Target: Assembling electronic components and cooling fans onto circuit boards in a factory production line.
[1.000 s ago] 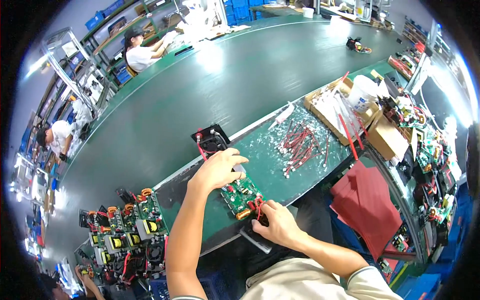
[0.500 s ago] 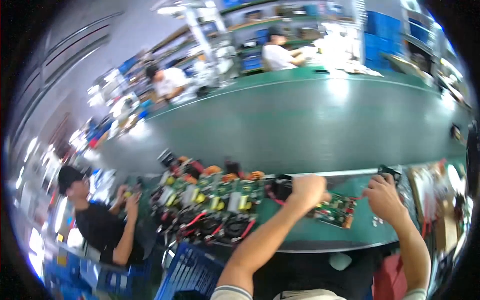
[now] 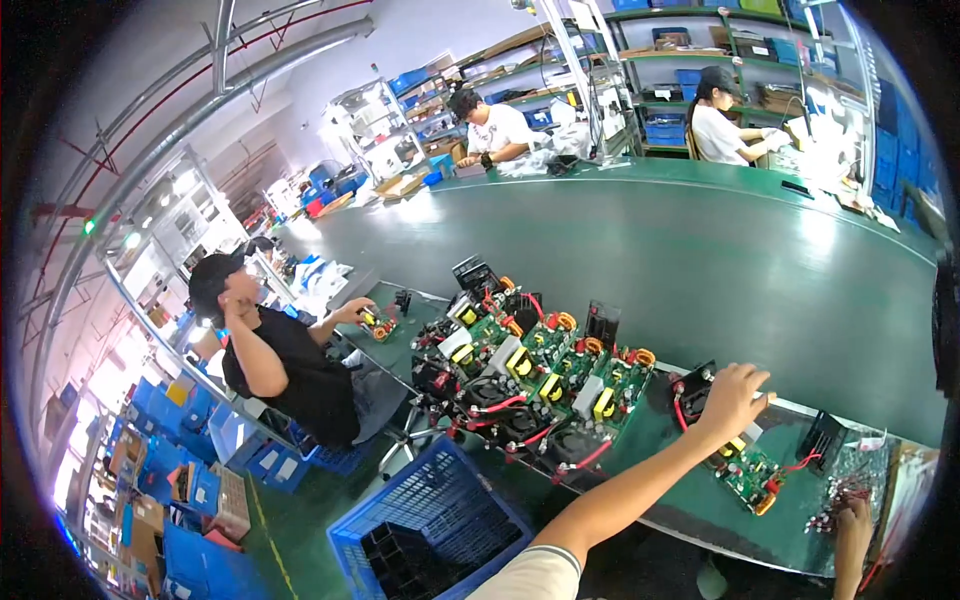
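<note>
Two hands: both are working at the near strip of the green surface (image 3: 640, 460), the left one far forward, the right one low at the picture's right corner.
Left hand (image 3: 735, 395): it is resting with spread fingers on top of a green circuit board (image 3: 748, 470), near a black fan (image 3: 693, 388) with red wires; the grip is loose and flat, pressing more than holding, probably to keep the board steady.
Right hand (image 3: 852, 530): it is reaching into a small pile of red and white parts (image 3: 845, 492); I cannot tell if the fingers are closed on something.
Board position: it is lying flat between the two hands, just beside the near edge of the surface.
Finished boards (image 3: 535, 370): a crowded group with yellow parts and copper coils is standing to the left, close together, maybe to keep them within arm's reach.
Open room: the wide conveyor belt (image 3: 700, 260) behind is giving much free space; to the left the group is blocking.
Below the edge: a blue crate (image 3: 440, 520) is standing on the floor.
Neighbour: a person in black shirt (image 3: 280, 365) is sitting further left, holding a small part.
</note>
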Motion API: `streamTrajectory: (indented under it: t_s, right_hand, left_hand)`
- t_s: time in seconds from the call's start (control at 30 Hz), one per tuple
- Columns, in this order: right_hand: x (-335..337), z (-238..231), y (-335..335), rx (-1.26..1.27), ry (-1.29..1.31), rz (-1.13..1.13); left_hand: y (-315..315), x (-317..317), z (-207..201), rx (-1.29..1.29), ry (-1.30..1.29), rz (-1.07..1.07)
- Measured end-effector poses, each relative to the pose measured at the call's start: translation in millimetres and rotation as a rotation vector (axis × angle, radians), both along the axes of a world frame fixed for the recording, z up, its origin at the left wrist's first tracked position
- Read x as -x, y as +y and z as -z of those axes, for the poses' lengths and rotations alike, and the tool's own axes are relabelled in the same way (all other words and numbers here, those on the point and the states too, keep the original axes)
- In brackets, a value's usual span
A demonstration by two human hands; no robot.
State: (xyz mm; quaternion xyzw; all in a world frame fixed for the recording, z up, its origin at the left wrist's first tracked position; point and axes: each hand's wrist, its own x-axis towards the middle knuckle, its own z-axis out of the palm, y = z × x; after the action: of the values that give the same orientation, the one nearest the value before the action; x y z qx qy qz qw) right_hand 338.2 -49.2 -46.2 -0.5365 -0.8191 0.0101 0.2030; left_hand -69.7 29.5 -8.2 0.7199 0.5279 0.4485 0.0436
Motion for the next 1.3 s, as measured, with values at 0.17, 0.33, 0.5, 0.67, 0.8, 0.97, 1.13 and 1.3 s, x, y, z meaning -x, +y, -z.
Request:
streamTrajectory:
  t_s: [0.17, 0.33, 0.5, 0.67, 0.8, 0.97, 1.13, 1.3]
  right_hand:
    - [-16, -28, -8, 0.054, -0.156, 0.119]
    - [11, -67, 11, -0.057, 0.166, 0.172]
    - [24, -100, 14, -0.074, 0.328, 0.16]
    - [9, -69, -4, -0.148, 0.329, 0.197]
    - [24, -68, 0, -0.233, 0.35, 0.136]
    - [50, -58, -3, -0.369, 0.324, 0.076]
    - [60, -30, -3, -0.407, 0.316, 0.032]
    - [59, -23, -5, -0.397, 0.248, -0.007]
  left_hand:
    - [9, -9, 7, -0.175, -0.14, 0.095]
    - [-5, 13, -2, -0.107, -0.215, 0.133]
    - [-18, -5, -24, -0.046, -0.201, 0.252]
    - [-40, -54, -34, 0.017, -0.183, 0.377]
    - [-53, -76, -38, 0.152, -0.2, 0.529]
    - [-42, -141, -26, 0.557, -0.565, 0.68]
    - [-29, -165, -15, 0.625, -0.552, 0.684]
    - [-21, -168, -16, 0.706, -0.482, 0.624]
